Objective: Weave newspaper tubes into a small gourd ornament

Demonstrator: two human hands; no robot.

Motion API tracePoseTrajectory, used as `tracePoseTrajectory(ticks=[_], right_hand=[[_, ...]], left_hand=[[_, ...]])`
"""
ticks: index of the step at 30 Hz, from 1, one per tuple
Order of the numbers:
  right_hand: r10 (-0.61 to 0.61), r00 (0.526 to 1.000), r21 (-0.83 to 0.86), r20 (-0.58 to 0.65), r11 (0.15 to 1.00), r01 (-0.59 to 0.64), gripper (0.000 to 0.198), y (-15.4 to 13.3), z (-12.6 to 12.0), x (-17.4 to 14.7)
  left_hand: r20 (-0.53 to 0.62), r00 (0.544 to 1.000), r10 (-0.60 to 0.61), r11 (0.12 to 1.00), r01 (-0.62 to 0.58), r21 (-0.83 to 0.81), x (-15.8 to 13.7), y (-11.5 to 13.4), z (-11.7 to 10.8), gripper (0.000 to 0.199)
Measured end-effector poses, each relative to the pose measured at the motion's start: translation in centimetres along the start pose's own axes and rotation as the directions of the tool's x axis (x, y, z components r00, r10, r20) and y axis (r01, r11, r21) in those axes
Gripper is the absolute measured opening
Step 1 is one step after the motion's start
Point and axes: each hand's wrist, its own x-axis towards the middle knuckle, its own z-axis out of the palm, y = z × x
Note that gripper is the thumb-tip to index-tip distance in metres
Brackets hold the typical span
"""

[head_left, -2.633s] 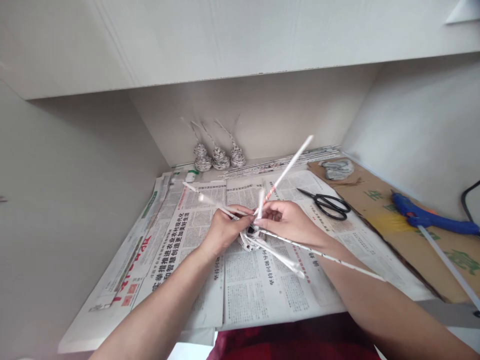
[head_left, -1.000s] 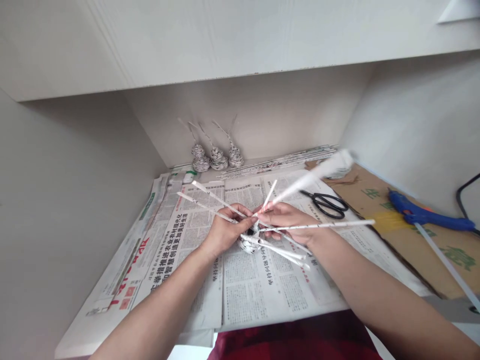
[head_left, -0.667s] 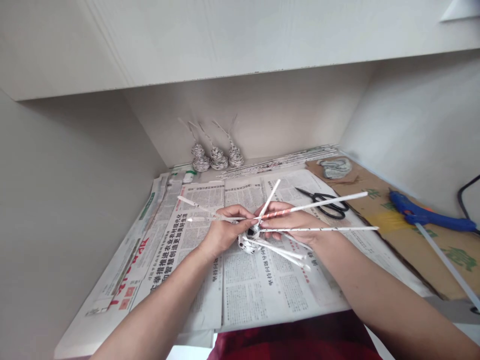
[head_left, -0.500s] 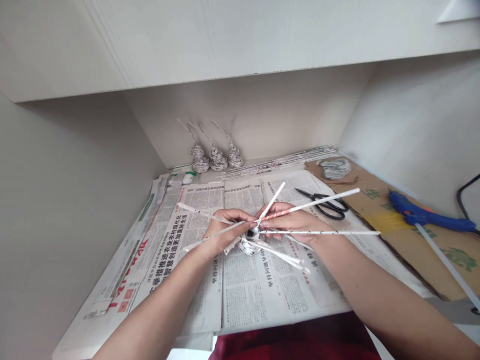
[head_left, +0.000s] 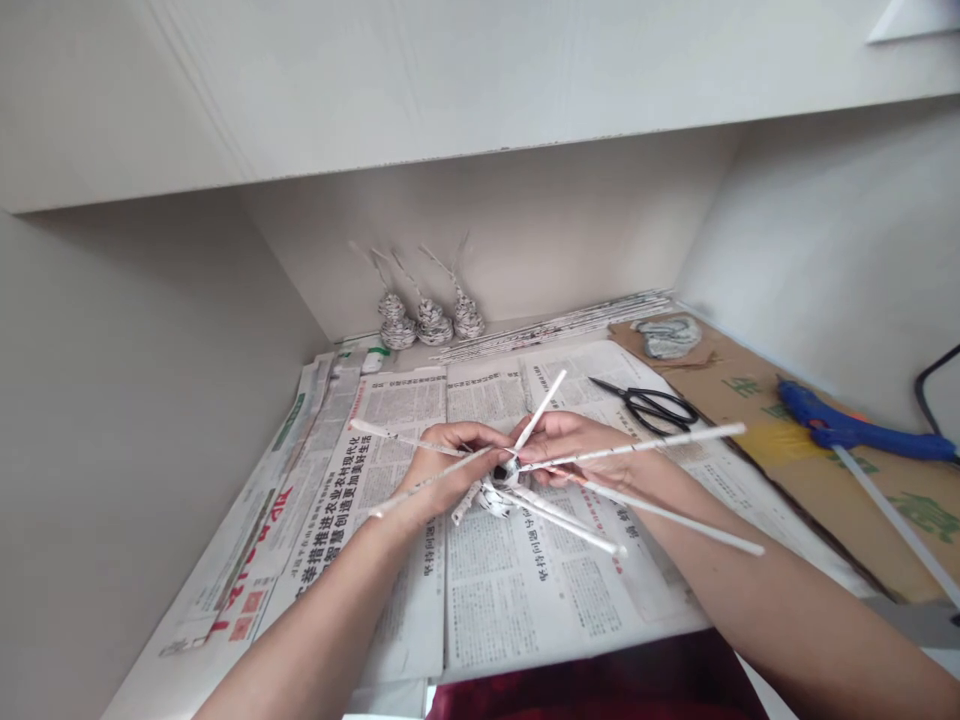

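Between my hands sits a small weaving of rolled newspaper tubes (head_left: 493,500), with a dark hollow at its top and several tubes sticking out around it. My left hand (head_left: 459,462) is closed on its left side, thumb and fingers pinching near the hollow. On the other side, my right hand (head_left: 564,446) pinches the paper tubes close to the rim. A white tube (head_left: 541,412) points up and away between the hands. Another tube with an orange-red part (head_left: 675,515) runs right, across my right forearm. The fingertips partly cover the weaving.
Newspaper sheets (head_left: 495,610) cover the table. Three gourd-shaped paper weavings (head_left: 433,322) stand at the back beside a bundle of paper tubes (head_left: 555,328). Black scissors (head_left: 652,408), a grey cloth (head_left: 667,338), cardboard (head_left: 757,420) and a blue glue gun (head_left: 855,425) lie right. A panel (head_left: 480,80) overhangs.
The tube with the orange-red part has swung down toward me, from above the neighbouring right-pointing tube to below it. That neighbour now tilts upward. Both hands stay at the weaving.
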Motion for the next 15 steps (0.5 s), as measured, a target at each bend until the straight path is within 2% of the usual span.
tracePoseTrajectory(ticks=[3, 8, 12, 15], right_hand=[[0.009, 1.000, -0.008, -0.015, 1.000, -0.010, 0.024, 0.0, 0.2, 0.1], [0.022, 0.997, -0.171, -0.080, 0.985, -0.035, 0.027, 0.1, 0.3, 0.2], [-0.036, 0.999, -0.232, -0.023, 0.972, 0.029, 0.025, 0.5, 0.4, 0.2], [-0.070, 0.997, -0.268, -0.035, 0.962, 0.058, 0.025, 0.5, 0.7, 0.2]], left_hand=[[0.015, 1.000, -0.020, 1.000, 0.020, -0.019, 0.3, -0.1, -0.5, 0.030], [0.005, 1.000, -0.019, 0.996, 0.019, 0.093, 0.4, -0.5, -1.2, 0.024], [-0.085, 0.995, -0.046, 0.995, 0.054, 0.085, 0.3, -1.3, -0.7, 0.029], [-0.134, 0.989, -0.056, 0.993, 0.069, 0.097, 0.3, -1.5, -0.3, 0.032]])
